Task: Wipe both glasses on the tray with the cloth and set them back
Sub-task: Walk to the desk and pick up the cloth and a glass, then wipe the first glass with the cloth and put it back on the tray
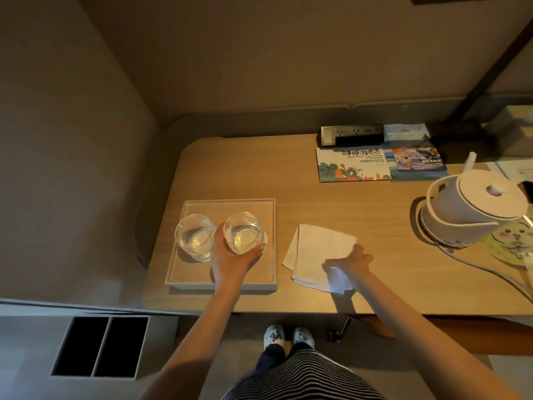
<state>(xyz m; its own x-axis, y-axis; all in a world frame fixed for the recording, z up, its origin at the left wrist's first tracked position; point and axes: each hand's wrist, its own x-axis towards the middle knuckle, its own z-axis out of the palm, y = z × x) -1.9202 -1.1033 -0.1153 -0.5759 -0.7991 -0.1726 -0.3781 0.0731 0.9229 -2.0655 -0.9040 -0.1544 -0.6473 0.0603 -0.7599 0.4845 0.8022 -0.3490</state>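
On the pale wooden desk (360, 226), a shallow rectangular light-wood tray (178, 264) is sitting near the left end, holding two clear, rounded stemless glasses side by side. The left hand (230, 255) is wrapping its fingers and thumb around the right-hand glass (243, 232) from the near side, while the left-hand glass (194, 236) is standing untouched just beside it on the tray. To the right of the tray, a folded white cloth (314, 249) is lying flat on the desk, and the right hand (353, 261) is pinching its near right corner, which is lifting slightly off the surface. A white electric kettle (473, 206) is standing at the far right, with colourful printed brochures (380, 166) lying behind.
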